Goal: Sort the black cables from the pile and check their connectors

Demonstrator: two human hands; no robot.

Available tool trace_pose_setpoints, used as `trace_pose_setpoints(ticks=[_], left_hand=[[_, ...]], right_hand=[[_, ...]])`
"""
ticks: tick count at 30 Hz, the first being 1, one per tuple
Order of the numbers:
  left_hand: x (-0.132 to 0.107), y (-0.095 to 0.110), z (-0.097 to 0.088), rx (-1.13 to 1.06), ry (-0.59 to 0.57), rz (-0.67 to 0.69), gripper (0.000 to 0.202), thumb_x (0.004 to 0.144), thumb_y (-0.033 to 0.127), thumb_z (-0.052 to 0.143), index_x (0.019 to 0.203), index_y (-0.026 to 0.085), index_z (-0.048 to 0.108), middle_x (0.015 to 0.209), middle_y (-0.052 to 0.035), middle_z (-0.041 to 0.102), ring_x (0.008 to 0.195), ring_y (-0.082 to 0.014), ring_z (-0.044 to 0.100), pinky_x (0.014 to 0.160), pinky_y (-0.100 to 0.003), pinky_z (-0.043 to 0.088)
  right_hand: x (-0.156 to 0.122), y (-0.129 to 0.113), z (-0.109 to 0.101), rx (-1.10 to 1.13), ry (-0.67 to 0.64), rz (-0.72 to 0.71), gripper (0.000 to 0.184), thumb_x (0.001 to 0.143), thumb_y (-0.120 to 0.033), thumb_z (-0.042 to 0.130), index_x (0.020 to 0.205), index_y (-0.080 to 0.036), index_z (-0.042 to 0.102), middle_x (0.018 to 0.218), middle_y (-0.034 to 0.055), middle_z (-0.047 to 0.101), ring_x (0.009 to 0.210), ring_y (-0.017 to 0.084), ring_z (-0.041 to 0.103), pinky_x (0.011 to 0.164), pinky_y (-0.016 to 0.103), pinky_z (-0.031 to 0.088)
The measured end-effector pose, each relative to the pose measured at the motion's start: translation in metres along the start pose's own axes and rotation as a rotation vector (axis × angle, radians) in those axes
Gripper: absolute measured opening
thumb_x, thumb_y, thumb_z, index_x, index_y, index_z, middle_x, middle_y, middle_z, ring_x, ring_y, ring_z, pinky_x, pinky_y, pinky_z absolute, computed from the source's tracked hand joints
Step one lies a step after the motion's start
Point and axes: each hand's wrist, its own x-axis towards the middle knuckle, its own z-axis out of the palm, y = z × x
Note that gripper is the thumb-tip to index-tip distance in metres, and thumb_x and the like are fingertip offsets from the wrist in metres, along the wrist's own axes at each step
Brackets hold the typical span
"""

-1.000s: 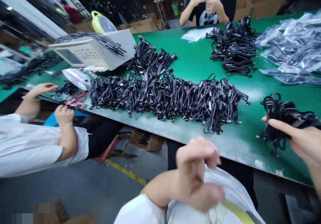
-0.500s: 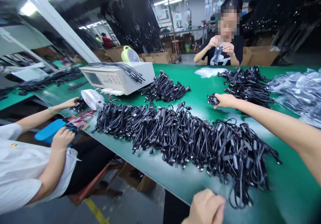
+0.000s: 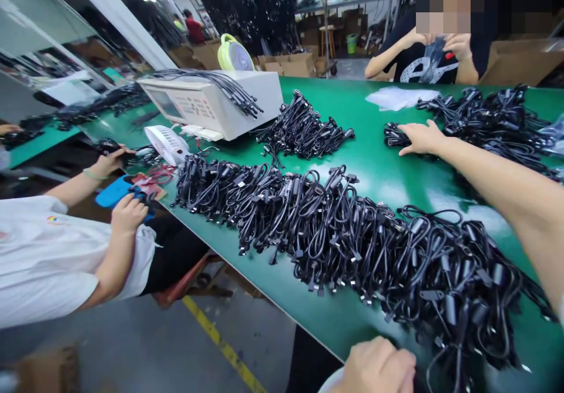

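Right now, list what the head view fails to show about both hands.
Left hand: cut by the bottom edge; its fingers curl under, so any contents are hidden.
Right hand: its palm covers the cable bundle; grip unclear.
Tester panel: labels too small.

Green tabletop point(image 3: 379, 173) under black cables
A long heap point(image 3: 352, 234) along the near edge; behind it a smaller pile point(image 3: 304, 128), a far pile point(image 3: 484, 117), beige tester point(image 3: 211, 102), white fan point(image 3: 165, 143), clear bags point(image 3: 399, 96).
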Motion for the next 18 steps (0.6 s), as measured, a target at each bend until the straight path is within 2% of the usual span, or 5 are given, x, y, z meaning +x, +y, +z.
trace_pose_setpoints(ticks=[3,6,11,14,18], left_hand=[[0.004,0.001,-0.011,-0.085,-0.098,0.001,0.023,0.096,0.018,0.044,0.091,0.018,0.067,0.062,-0.0013,0.060,0.050,-0.0141,0.055,0.049,-0.028,0.039],[0.004,0.001,-0.020,-0.123,-0.186,-0.001,0.018,0.096,0.015,0.048,0.099,0.018,0.066,0.070,-0.0028,0.066,0.058,-0.0154,0.060,0.055,-0.028,0.044],[0.003,0.003,-0.020,-0.207,-0.201,0.041,0.015,0.095,0.009,0.053,0.102,0.018,0.063,0.074,-0.0025,0.069,0.061,-0.0141,0.061,0.058,-0.025,0.046],[0.009,0.012,-0.023,-0.307,-0.166,0.113,0.018,0.093,0.007,0.054,0.105,0.018,0.061,0.076,-0.0028,0.070,0.062,-0.0137,0.060,0.060,-0.025,0.049],[0.028,0.037,-0.034,-0.413,-0.053,0.270,0.018,0.093,0.011,0.049,0.105,0.018,0.059,0.070,-0.0010,0.066,0.058,-0.0134,0.056,0.057,-0.026,0.048]], right_hand=[[-0.087,0.000,-0.026,0.099,0.058,-0.009,0.068,0.090,-0.042,0.070,0.150,-0.014,0.051,0.156,0.0202,0.054,0.137,0.037,0.055,0.114,0.051,0.039],[-0.220,0.001,-0.044,0.332,0.111,0.115,0.042,0.095,-0.046,0.060,0.127,-0.020,0.067,0.116,0.0103,0.077,0.101,0.026,0.073,0.092,0.038,0.052],[-0.421,-0.041,-0.025,0.693,0.033,0.623,0.041,0.092,-0.060,0.055,0.111,-0.026,0.067,0.081,0.0038,0.073,0.073,0.025,0.070,0.074,0.041,0.052],[-0.462,-0.081,-0.002,0.795,0.055,0.670,0.053,0.091,-0.065,0.053,0.124,-0.025,0.062,0.107,0.0114,0.074,0.093,0.031,0.072,0.085,0.046,0.056],[-0.431,-0.103,-0.001,0.477,0.309,0.653,0.085,0.084,-0.073,0.065,0.147,-0.018,0.053,0.144,0.0263,0.055,0.138,0.051,0.047,0.114,0.066,0.036]])
